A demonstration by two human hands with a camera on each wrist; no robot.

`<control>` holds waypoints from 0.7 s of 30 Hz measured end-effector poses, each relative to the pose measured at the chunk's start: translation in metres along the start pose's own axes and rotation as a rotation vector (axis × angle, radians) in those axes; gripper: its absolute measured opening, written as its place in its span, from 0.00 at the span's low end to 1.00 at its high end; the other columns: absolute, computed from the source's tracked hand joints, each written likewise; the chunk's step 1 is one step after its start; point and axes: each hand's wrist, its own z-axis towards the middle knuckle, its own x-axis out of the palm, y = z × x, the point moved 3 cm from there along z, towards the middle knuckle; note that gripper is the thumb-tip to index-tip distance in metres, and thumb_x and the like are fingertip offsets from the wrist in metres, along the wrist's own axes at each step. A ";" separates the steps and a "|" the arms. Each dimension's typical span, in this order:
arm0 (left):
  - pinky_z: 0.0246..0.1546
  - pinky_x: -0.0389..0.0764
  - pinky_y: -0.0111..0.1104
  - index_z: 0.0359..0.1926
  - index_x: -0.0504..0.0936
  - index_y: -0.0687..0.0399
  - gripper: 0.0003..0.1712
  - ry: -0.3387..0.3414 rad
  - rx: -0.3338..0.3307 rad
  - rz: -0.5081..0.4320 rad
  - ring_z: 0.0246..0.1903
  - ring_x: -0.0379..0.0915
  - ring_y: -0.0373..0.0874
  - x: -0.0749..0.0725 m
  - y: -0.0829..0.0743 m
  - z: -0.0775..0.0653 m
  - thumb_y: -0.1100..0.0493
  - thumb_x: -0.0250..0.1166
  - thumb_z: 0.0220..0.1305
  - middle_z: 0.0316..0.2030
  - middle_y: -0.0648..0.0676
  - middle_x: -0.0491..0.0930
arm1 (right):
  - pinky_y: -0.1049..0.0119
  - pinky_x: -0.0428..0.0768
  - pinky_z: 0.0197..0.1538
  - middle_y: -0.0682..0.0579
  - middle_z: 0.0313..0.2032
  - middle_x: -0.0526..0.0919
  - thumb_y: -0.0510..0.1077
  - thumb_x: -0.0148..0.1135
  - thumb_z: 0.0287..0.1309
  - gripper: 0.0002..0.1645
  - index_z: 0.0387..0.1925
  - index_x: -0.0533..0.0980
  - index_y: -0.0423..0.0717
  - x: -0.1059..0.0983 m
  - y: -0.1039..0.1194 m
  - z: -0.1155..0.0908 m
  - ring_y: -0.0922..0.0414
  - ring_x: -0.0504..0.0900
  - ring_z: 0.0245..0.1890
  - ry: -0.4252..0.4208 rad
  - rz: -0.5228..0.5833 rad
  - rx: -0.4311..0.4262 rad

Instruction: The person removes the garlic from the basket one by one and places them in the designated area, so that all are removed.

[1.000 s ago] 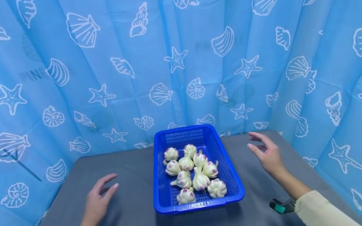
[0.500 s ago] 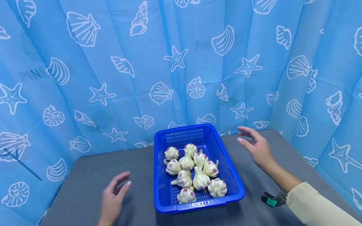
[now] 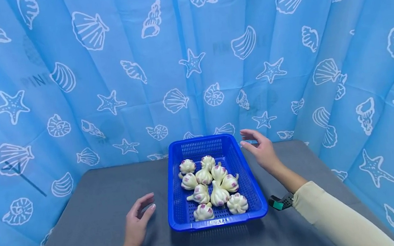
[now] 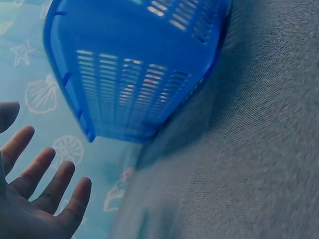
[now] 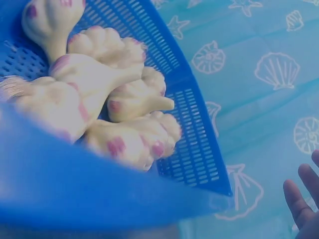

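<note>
A blue plastic basket (image 3: 218,221) with slotted walls stands on the grey table. Several white garlic bulbs (image 3: 219,194) with purple patches lie loose inside it. Left of the basket, my left hand (image 3: 137,223) hovers with fingers spread and holds nothing. My right hand (image 3: 262,150) is near the basket's far right corner, its fingertips close to the rim and nothing in its grasp. In the left wrist view the basket's outer side (image 4: 124,74) rises beyond the spread fingers (image 4: 37,172). The right wrist view looks over the rim onto the garlic (image 5: 89,84).
The grey table (image 3: 124,182) runs up to a blue curtain (image 3: 142,84) printed with shells and starfish, which hangs behind and along both sides. A black and green wrist strap (image 3: 281,201) is on the right forearm.
Both hands have moved inward toward the basket: the left to the right and slightly down, the right to the left and farther away. The basket and garlic bulbs stay in place.
</note>
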 end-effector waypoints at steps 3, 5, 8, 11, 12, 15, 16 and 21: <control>0.48 0.76 0.26 0.57 0.77 0.64 0.19 0.025 0.017 -0.030 0.54 0.74 0.59 0.006 0.000 0.001 0.65 0.63 0.66 0.55 0.59 0.78 | 0.47 0.76 0.52 0.36 0.56 0.77 0.38 0.60 0.65 0.22 0.59 0.72 0.36 0.008 -0.005 0.010 0.40 0.76 0.54 0.026 -0.009 0.012; 0.48 0.77 0.28 0.58 0.76 0.63 0.19 0.057 0.030 -0.049 0.55 0.73 0.59 0.009 0.000 0.002 0.66 0.62 0.66 0.56 0.58 0.77 | 0.43 0.75 0.52 0.36 0.56 0.76 0.39 0.60 0.65 0.23 0.59 0.72 0.35 0.014 -0.005 0.014 0.40 0.75 0.54 0.046 -0.004 0.027; 0.52 0.77 0.38 0.61 0.73 0.59 0.22 0.130 0.017 -0.045 0.58 0.71 0.60 0.014 -0.001 0.006 0.63 0.62 0.67 0.60 0.57 0.74 | 0.43 0.74 0.53 0.35 0.55 0.77 0.39 0.60 0.65 0.23 0.59 0.72 0.34 0.022 0.002 0.020 0.39 0.75 0.54 0.081 -0.005 0.054; 0.55 0.74 0.50 0.65 0.70 0.54 0.26 0.210 -0.012 -0.027 0.61 0.67 0.62 0.020 -0.003 0.010 0.58 0.62 0.67 0.65 0.58 0.69 | 0.43 0.73 0.54 0.35 0.55 0.77 0.40 0.60 0.65 0.23 0.59 0.72 0.35 0.032 0.003 0.024 0.39 0.75 0.55 0.117 -0.013 0.088; 0.55 0.73 0.54 0.66 0.68 0.53 0.28 0.235 -0.021 -0.020 0.62 0.66 0.62 0.021 -0.004 0.012 0.57 0.63 0.67 0.66 0.58 0.67 | 0.43 0.73 0.54 0.35 0.55 0.77 0.41 0.60 0.65 0.23 0.60 0.72 0.36 0.035 0.002 0.025 0.39 0.75 0.55 0.128 -0.018 0.100; 0.54 0.71 0.58 0.68 0.66 0.50 0.31 0.287 -0.040 -0.036 0.63 0.64 0.64 0.026 -0.005 0.017 0.57 0.63 0.66 0.67 0.59 0.64 | 0.44 0.73 0.55 0.37 0.55 0.77 0.43 0.61 0.65 0.25 0.61 0.72 0.39 0.044 -0.006 0.029 0.39 0.75 0.56 0.155 -0.020 0.137; 0.55 0.71 0.58 0.68 0.66 0.50 0.31 0.299 -0.050 -0.046 0.63 0.64 0.64 0.027 -0.005 0.018 0.57 0.63 0.66 0.68 0.60 0.64 | 0.44 0.73 0.55 0.37 0.55 0.77 0.44 0.61 0.65 0.25 0.61 0.72 0.39 0.047 -0.008 0.029 0.40 0.74 0.56 0.164 -0.020 0.153; 0.56 0.69 0.58 0.69 0.65 0.48 0.32 0.313 -0.091 -0.078 0.63 0.63 0.64 0.033 -0.002 0.026 0.56 0.63 0.65 0.68 0.60 0.64 | 0.47 0.76 0.54 0.37 0.57 0.76 0.46 0.60 0.66 0.26 0.62 0.71 0.39 0.061 -0.014 0.029 0.41 0.74 0.57 0.214 0.021 0.226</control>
